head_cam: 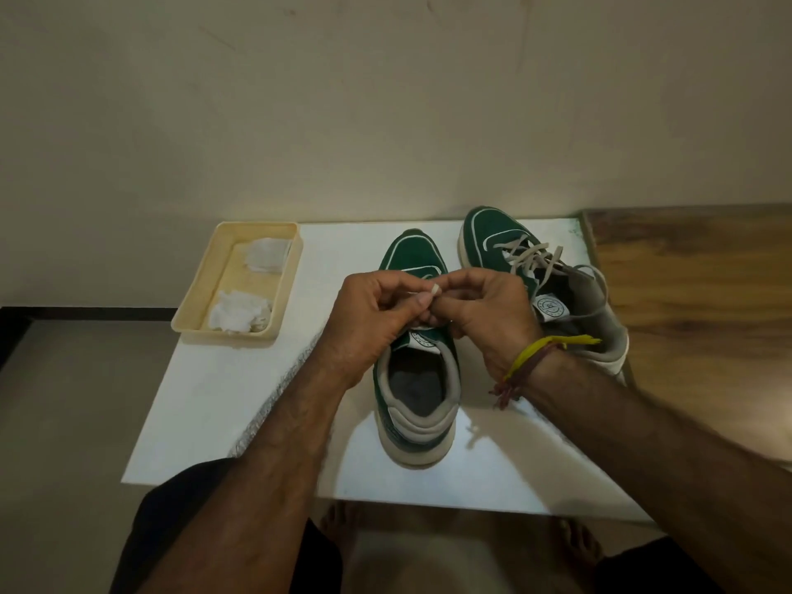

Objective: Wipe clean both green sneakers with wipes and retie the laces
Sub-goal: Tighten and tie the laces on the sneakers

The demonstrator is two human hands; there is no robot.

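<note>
Directly above the near green suede sneaker point(413, 370), lying toe-away on the white bench point(240, 379), left hand point(368, 319) and right hand point(488, 315) pinch its pale lace point(433, 290).

A round printed emblem sits on the white tongue label of the right-hand green suede sneaker point(553, 289), its lettering too small and blurred to read. A second white tongue label with part of a similar circular mark shows on the nearer green suede sneaker point(413, 379), mostly hidden behind the hands, and likewise cannot be read. No other text, number, brand name or sign is legible anywhere in the head view.
</note>
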